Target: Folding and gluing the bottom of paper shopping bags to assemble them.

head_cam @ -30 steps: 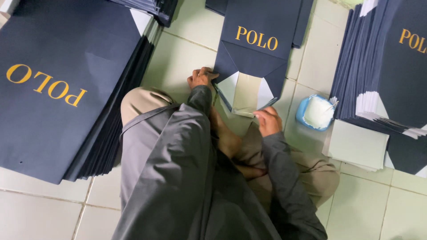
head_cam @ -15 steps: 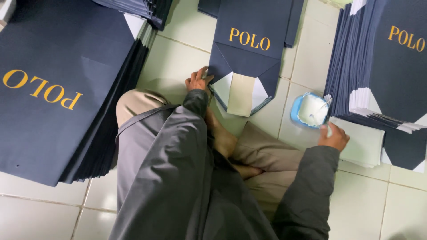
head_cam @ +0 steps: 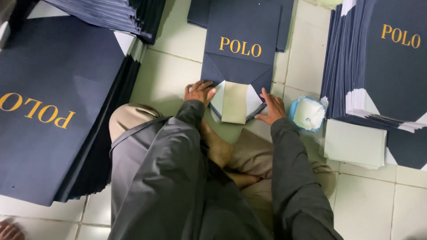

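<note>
I sit on the pale tiled floor [head_cam: 169,75] with my legs crossed, and in front of me lies a flat dark navy paper bag with gold letters [head_cam: 242,58]. Its bottom end is opened toward me, so that the white inner flaps and a pale beige cardboard insert [head_cam: 235,103] are visible between the two navy corner folds.

My left hand [head_cam: 199,91] rests on the left corner of this opened bottom. The fingers are bent and close together, and they press on the edge of the white flap; I cannot tell if they pinch it. My right hand [head_cam: 272,106] lies on the right corner of the same bottom, with the fingers spread and flat, pressing the navy fold down to the floor.

Just beside my right hand stands a small round blue bowl with white paste [head_cam: 308,114]. Right of it there is a low pile of pale grey-green cardboard sheets [head_cam: 356,144], touching a tall stack of navy paper bags [head_cam: 382,66]. On my left side lies another big stack of the same navy bags [head_cam: 58,102], close to my knee. My grey sleeves [head_cam: 293,178] cover both arms.
</note>
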